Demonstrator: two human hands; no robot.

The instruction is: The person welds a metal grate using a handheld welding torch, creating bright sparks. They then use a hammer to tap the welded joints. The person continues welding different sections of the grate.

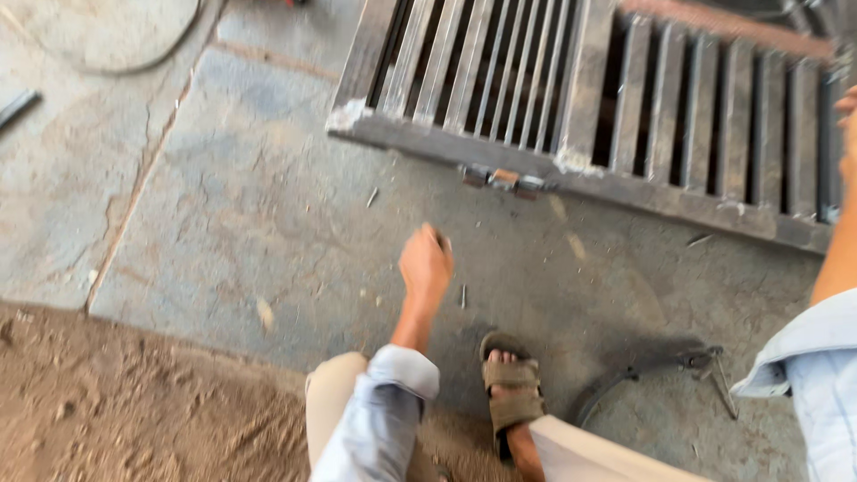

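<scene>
Cracked grey stone floor [250, 205], bare dirt [134, 411] along its near edge. Barred metal gate [589, 98] lies flat, well beyond the hands. Left hand [426, 265] hovers over the floor, clenched — contents, if any, blurred. Right hand [846, 120] at frame edge — grip cannot be told.

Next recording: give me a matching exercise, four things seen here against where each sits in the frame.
Things:
1. dark metal bar grate
2. left hand
3. olive strap sandal
4. curved dark metal tool

Places:
A. lower right, on the concrete
B. top, lying across the floor
C. bottom centre, on a foot
D. centre, closed above the floor

Pairs: 1-B, 2-D, 3-C, 4-A
</scene>
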